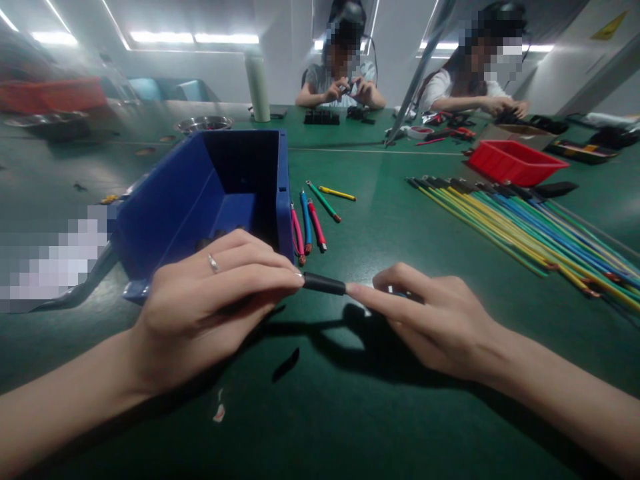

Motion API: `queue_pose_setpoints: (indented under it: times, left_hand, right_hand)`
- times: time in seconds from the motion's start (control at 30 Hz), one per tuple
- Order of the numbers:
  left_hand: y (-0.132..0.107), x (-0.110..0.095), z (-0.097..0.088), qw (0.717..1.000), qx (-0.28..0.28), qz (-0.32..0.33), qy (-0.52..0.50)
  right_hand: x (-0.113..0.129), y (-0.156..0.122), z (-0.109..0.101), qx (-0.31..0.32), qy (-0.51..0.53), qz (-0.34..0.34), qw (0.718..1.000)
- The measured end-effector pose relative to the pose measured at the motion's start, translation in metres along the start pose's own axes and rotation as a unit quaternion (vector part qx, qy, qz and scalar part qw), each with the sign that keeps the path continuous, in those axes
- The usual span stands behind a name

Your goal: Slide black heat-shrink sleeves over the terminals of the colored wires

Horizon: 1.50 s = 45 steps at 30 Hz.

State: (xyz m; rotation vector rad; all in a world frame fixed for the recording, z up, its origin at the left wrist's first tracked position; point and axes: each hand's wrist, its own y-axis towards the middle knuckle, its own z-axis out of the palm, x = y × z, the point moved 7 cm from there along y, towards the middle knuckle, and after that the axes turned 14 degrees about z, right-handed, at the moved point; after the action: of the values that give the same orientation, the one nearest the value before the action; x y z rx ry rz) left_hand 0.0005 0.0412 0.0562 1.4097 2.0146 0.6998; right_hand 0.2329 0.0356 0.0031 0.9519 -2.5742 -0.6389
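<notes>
A short black tube [324, 284] hangs just above the green table [380, 220], held from both ends. My left hand [215, 300] pinches its left end with closed fingers; a ring sits on one finger. My right hand [430, 320] is closed too, its fingertips pressed on the tube's right end. A blue plastic bin [200, 193] lies tilted right behind my left hand, its open side facing me, with some dark bits inside. Short coloured wires [313, 223] in red, blue, green and yellow lie just right of the bin.
A long bundle of yellow, green and blue wires [525, 227] fans across the right side. A red tray [515, 162] stands behind it. Two people sit working at the far edge, with black parts [321, 117] and a metal bowl [204, 124] nearby. A small black piece [286, 365] lies near me.
</notes>
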Motion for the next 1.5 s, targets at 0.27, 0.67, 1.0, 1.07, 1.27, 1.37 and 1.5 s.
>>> queue_pose_setpoints:
  times: [0.27,0.67,1.0,1.07,1.27,1.37,1.5]
  left_hand:
    - [0.001,0.000,0.005,1.000,-0.015,-0.019,0.012]
    - [0.001,0.001,0.006,1.000,0.016,-0.004,0.025]
    - [0.003,0.002,0.004,0.999,0.006,-0.017,0.037]
    - [0.003,0.001,0.004,0.999,0.013,-0.008,0.038]
    - [0.002,0.000,0.002,0.999,0.019,0.008,0.034]
    - [0.002,0.001,0.003,0.999,0.019,0.002,0.032]
    - [0.002,0.003,0.003,1.000,0.009,-0.014,0.024]
  right_hand:
    - [-0.004,0.000,-0.006,-0.047,-0.005,0.003,0.999]
    - [-0.004,0.003,-0.003,-0.033,-0.005,0.014,0.999]
    - [-0.007,0.002,0.002,-0.011,0.014,0.034,0.999]
    - [-0.005,0.004,0.000,-0.010,0.008,0.030,0.999]
    - [0.003,0.012,-0.004,-0.001,-0.014,-0.002,1.000]
    - [0.004,0.013,-0.005,-0.002,-0.017,0.000,1.000]
    - [0.003,0.012,-0.004,0.010,-0.005,0.006,1.000]
